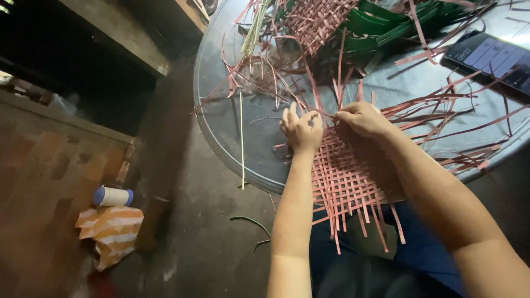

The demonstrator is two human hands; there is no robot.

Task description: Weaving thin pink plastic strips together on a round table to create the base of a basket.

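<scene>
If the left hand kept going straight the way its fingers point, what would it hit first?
Probably the loose pink weaving strips scattered on the round metal tray, just beyond the left hand. Its fingers point up the picture, away from the body. Farther on lies another pink woven mat; depth is unclear.

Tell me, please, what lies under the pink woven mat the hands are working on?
The pink woven mat rests on the round metal tray; its near edge overhangs a blue-clothed lap. The tray surface beneath it is hidden.

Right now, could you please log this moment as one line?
left hand: pinching pink strip | right hand: same strip | woven mat: on round metal tray
</scene>
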